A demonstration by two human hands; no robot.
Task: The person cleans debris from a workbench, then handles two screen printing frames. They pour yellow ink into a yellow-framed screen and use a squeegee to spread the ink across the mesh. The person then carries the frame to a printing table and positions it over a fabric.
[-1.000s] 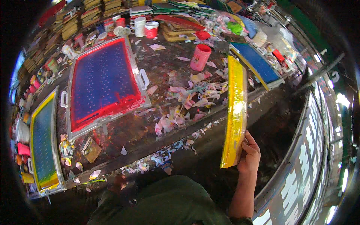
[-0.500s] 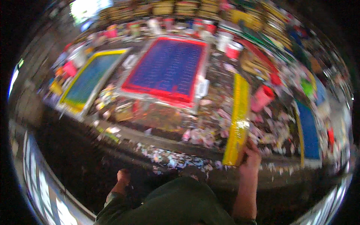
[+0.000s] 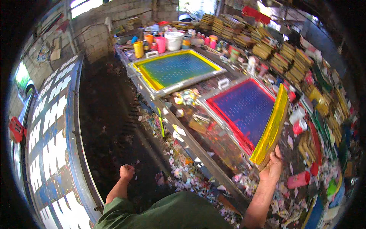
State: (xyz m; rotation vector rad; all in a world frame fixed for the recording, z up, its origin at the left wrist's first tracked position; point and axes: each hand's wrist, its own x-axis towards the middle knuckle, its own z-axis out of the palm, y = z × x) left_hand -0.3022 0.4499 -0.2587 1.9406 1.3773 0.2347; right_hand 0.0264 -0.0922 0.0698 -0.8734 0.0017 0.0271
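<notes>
Yellow bar [image 3: 271,126] has tilted, near end in fingers [image 3: 276,155].

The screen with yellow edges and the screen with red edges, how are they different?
The yellow-edged screen has a blue-green middle; the red-edged screen has a deeper, purplish-blue one. The yellow-edged screen lies farther left, while the long yellow bar in the right hand hides part of the red-edged screen. Both are flat and dotted, each with a white handle showing.
</notes>
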